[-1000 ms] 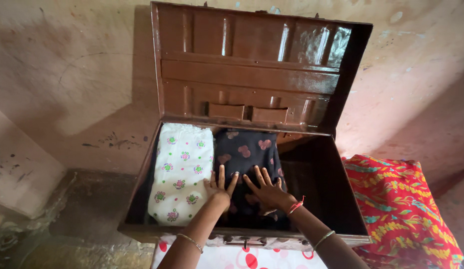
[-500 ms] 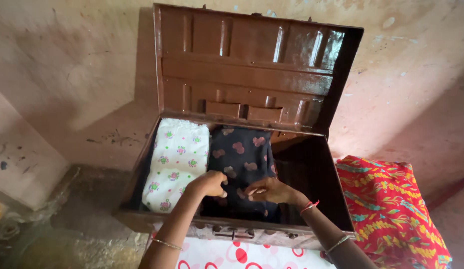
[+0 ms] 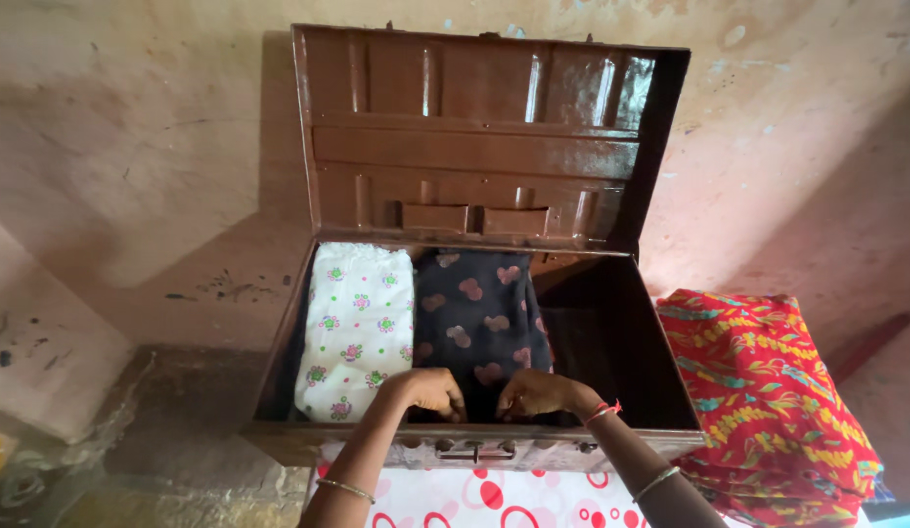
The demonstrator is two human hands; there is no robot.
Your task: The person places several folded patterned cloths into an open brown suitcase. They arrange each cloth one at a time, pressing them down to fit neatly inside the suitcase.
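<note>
An open brown metal trunk (image 3: 621,445) stands against the wall, its lid (image 3: 474,137) raised. Inside lie two folded cloths side by side: a white one with small flowers (image 3: 357,328) on the left and a dark one with pink shapes (image 3: 479,318) in the middle. My left hand (image 3: 430,389) and my right hand (image 3: 535,393) are curled over the near end of the dark cloth, just inside the trunk's front wall. Their fingertips are tucked down out of sight. The right part of the trunk's inside is dark and bare.
A red patterned cloth (image 3: 768,391) lies in a heap to the right of the trunk. A white cloth with red shapes (image 3: 474,499) lies below the trunk's front. A rough wall stands behind, with a low ledge (image 3: 44,372) on the left.
My hands lay flat with spread fingers on the dark cloth; they have since curled and slid back to its near edge by the trunk's front wall.
</note>
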